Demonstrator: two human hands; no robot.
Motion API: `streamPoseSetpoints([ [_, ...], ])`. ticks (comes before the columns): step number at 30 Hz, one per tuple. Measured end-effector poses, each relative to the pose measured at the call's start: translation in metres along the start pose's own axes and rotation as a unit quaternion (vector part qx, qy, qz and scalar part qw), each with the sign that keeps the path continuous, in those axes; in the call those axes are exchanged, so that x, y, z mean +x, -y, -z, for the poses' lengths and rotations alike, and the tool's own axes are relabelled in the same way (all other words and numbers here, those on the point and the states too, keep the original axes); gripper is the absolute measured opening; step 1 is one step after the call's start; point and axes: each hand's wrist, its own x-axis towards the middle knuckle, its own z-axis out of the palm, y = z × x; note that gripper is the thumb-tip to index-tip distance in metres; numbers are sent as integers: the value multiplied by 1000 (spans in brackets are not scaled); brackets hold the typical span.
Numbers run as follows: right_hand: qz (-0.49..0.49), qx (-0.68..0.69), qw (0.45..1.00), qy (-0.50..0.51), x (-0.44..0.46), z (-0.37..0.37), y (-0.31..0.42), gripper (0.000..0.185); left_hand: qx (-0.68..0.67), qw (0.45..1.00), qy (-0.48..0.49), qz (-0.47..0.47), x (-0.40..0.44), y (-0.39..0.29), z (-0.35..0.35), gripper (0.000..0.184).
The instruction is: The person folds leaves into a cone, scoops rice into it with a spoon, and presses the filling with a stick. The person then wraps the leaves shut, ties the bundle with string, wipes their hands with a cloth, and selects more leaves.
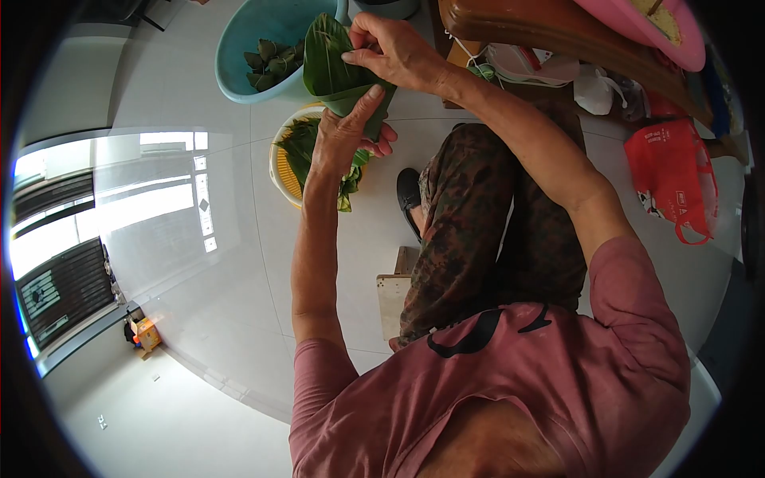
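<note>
My left hand is wrapped round the lower part of broad green leaves, which are folded into a pocket or cone. The thumb presses on the front fold. My right hand pinches the upper right edge of these leaves between thumb and fingers. What lies inside the fold is hidden from view. Just beyond, a teal basin holds several wrapped leaf dumplings. Below my left hand stands a yellow and white basket with more loose green leaves in it.
A brown wooden bench at upper right bears a pink basin of pale yellowish grains. A red bag and a white plastic bag are near it. A small wooden stool is beside my legs.
</note>
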Motion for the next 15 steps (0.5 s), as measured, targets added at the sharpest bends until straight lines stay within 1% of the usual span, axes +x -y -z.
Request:
streamPoseSetpoints([
  [2, -7, 8, 1000, 4, 0, 0, 1, 22, -9, 1000, -10, -4, -1, 0, -1, 43],
  [5, -6, 2, 1000, 0, -1, -2, 1, 22, -68, 998, 13, 8, 2, 6, 1, 46],
  [8, -2, 0, 1000, -5, 0, -2, 1, 21, -134, 989, 10, -55, 6, 17, -3, 47],
  [11, -6, 1, 1000, -3, 1, -2, 1, 21, -186, 977, 87, -58, 6, 15, 3, 46],
  [14, -9, -2, 1000, -3, 0, 0, 5, 20, -266, 953, 132, -52, 5, 13, 5, 46],
  [15, -9, -3, 1000, -4, -1, 1, 5, 20, -264, 952, 138, -63, 5, 10, 6, 46],
])
